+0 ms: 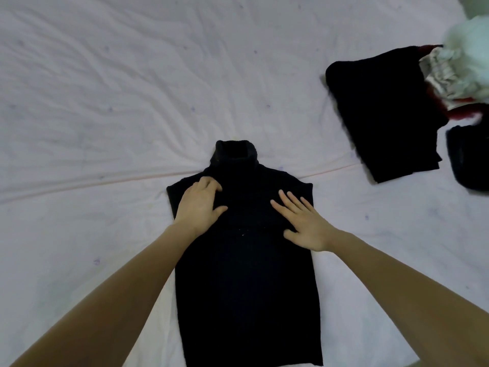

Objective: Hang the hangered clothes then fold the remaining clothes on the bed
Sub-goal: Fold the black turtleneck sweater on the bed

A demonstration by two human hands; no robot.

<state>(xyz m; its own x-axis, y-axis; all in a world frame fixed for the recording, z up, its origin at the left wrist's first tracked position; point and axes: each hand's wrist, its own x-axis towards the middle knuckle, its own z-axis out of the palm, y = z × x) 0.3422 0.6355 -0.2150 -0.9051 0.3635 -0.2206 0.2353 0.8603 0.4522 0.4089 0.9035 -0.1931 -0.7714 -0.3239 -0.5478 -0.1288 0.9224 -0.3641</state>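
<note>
Hands flat on black turtleneck (pixel 246 274), left hand (pixel 199 205) fingers curled, right hand (pixel 304 223) splayed, gripping nothing

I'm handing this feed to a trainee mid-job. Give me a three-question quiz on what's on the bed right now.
1. True or false: the black turtleneck lies flat with its collar pointing away from the person.
2. Which hand rests flat with fingers spread on it? A) left hand B) right hand
3. What lies on the bedsheet to the far right of the turtleneck?

Key:
1. True
2. B; the left hand's fingers are curled at the shoulder.
3. A folded black garment, beside a heap of light and dark red clothes.
</note>
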